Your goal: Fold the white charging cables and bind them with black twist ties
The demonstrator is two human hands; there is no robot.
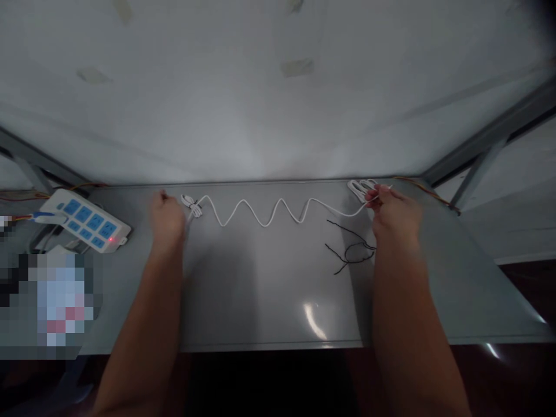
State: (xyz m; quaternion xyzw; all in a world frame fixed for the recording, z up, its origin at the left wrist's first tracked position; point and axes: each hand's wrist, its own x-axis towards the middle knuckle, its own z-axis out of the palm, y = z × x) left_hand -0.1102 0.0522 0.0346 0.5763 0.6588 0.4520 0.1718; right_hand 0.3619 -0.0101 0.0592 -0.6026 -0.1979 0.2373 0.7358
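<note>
A white cable [266, 225] lies in zigzag bends across the grey tabletop. Between thumb and fingers, my right hand [395, 211] pinches its right part, and a short end sticks out past the fingertips. Just behind that hand lies a coiled white bundle [359, 189], partly covered by it. At the left, my left hand [167, 215] is somewhat blurred, with fingers drawn together; what they hold, if anything, is hidden. Close beside it sits a small tied white bundle [192, 205] at the cable's left end. Black twist ties [347, 255] lie left of my right forearm.
A white power strip [89, 220] with blue sockets and a lit red light stands at the left, a plug in it. Below it is a pixelated area. A pale wall [243, 104] rises behind the table [278, 289]. Metal frame bars [490, 139] flank it; thin wires [428, 191] run at the back right.
</note>
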